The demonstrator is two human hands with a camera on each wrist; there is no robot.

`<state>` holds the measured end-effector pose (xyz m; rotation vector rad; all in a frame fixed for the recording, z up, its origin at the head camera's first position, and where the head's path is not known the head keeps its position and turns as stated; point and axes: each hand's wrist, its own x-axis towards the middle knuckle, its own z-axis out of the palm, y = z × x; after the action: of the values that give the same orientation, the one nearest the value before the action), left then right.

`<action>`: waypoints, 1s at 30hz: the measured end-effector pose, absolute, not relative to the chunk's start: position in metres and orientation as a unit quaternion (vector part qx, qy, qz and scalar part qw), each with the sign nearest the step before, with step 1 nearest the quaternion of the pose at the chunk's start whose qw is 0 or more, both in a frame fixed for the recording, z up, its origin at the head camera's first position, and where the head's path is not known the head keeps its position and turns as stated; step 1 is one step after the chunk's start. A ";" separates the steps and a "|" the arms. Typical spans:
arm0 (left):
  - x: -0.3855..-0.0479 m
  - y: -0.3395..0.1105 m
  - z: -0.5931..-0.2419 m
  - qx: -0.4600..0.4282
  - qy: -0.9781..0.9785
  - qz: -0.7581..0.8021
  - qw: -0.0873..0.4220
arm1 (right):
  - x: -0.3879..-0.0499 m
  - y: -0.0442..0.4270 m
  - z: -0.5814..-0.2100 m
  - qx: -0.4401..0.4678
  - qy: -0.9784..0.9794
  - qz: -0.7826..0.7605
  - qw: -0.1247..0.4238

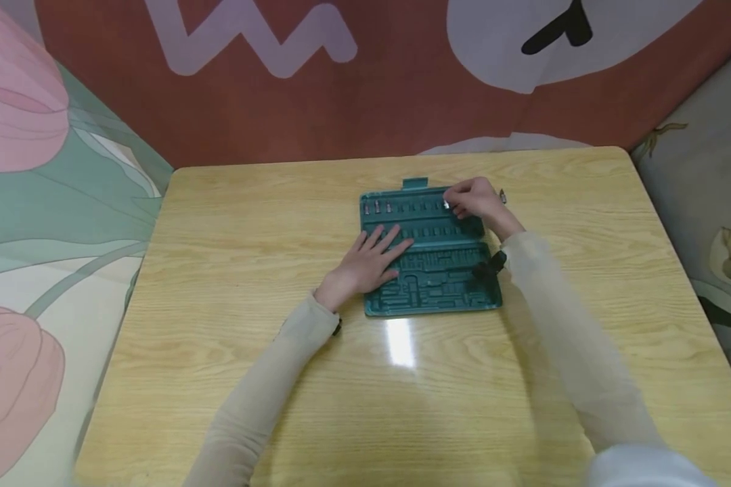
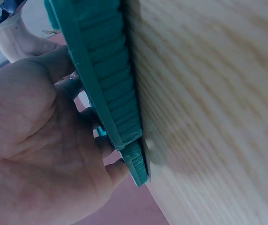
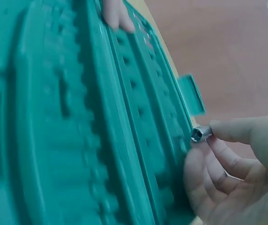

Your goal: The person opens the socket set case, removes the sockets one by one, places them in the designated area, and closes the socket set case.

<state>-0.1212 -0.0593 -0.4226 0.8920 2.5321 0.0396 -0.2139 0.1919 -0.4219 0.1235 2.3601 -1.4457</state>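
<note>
A green plastic tool case lies unfolded on the table, with rows of moulded slots. My left hand rests on its left side with fingers spread and straight; in the left wrist view the palm shows beside the case's edge. Above the far right part of the case, my right hand pinches a small silver socket between thumb and fingertips. The socket's hollow end faces the right wrist camera. Several sockets sit in slots at the far left of the case.
Another small metal piece is on the wooden table, just right of my right hand. A latch tab sticks out from the case's far edge. Behind the table stands a red-brown patterned backdrop.
</note>
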 end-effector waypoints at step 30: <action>-0.122 -0.062 -0.424 0.334 0.916 0.016 0.221 | -0.216 0.308 -0.432 0.162 0.805 -0.557 0.127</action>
<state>-0.1222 -0.0617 -0.4236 0.9229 2.5319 0.0447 -0.2164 0.3079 -0.4320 0.4711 2.3428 -1.6213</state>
